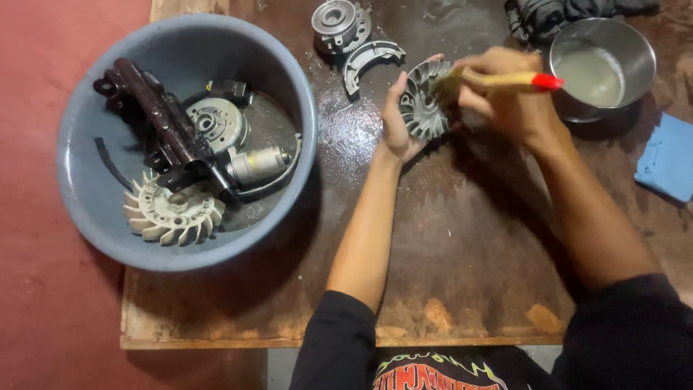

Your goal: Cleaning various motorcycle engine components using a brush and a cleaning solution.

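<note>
table: dark brown wooden table [447, 238], worn and stained (edge flaking)
left: grey-blue round plastic basin [79, 130]
far edge: grey metal toothed hub [339, 25], curved grey metal shoe [372, 61]
far right: round steel bowl [635, 43], black cloth [548, 14]
right edge: blue folded rag [668, 155]

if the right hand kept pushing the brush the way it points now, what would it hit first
The right hand holds a brush pointing left, its bristle end already at the finned metal disc held up by the left hand. So the disc comes first; past it, probably the left palm, though depth is unclear.
</note>
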